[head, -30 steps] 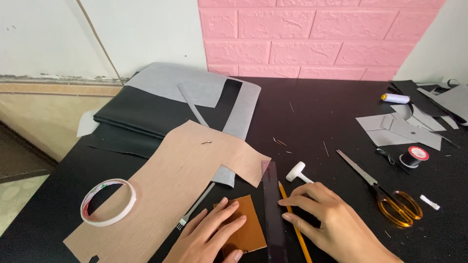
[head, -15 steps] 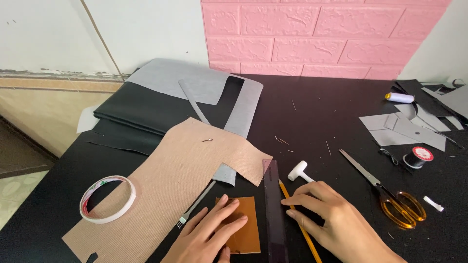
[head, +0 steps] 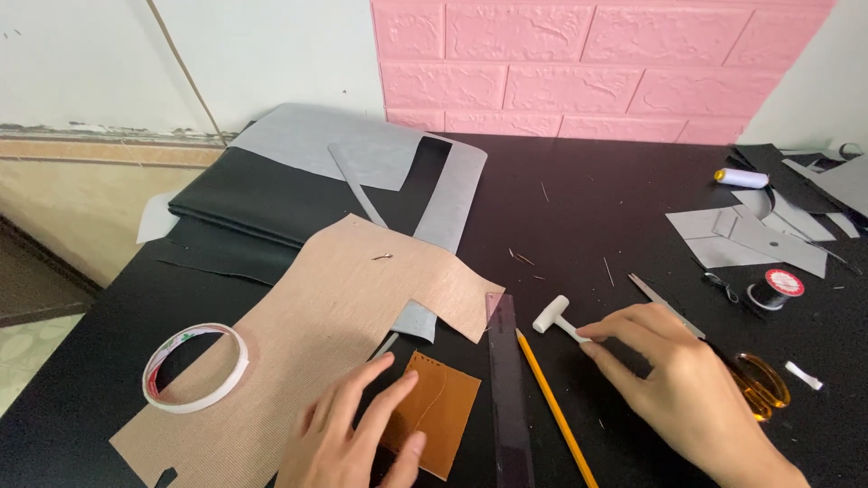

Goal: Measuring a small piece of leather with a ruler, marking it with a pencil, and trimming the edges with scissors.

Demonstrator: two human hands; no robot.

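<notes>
The grip of the right hand (head: pixel 687 398) was closed at the fingertips on the handle of a small white mallet (head: pixel 557 318); thumb and forefinger pinched the handle end, and the mallet head rested on the black counter (head: pixel 588 208). The left hand (head: pixel 353 434) held nothing: its fingers were spread flat, with the fingertips pressing on a brown leather piece (head: pixel 434 411).

The brown leather piece served as the landmark. It lay flat on the counter, with a row of small holes along its upper edge. Just to its right lay a dark transparent ruler (head: pixel 508 398), running lengthwise away from the person. Beyond the ruler, further right, lay a yellow pencil (head: pixel 553 407), angled and passing close to the right hand. The mallet lay up and to the right of the leather piece, past the ruler.

To the left of the leather piece, and touching its left edge, lay a large tan sheet (head: pixel 307 334). A roll of white tape (head: pixel 194 366) rested on the left part of that sheet. Above the leather piece, farther back, grey sheets (head: pixel 362 154) lay over folded dark material (head: pixel 262 199).

Far right of the leather piece, partly hidden by the right hand, were orange-handled scissors (head: pixel 755 384). Near these stood a black thread spool (head: pixel 778 287).
</notes>
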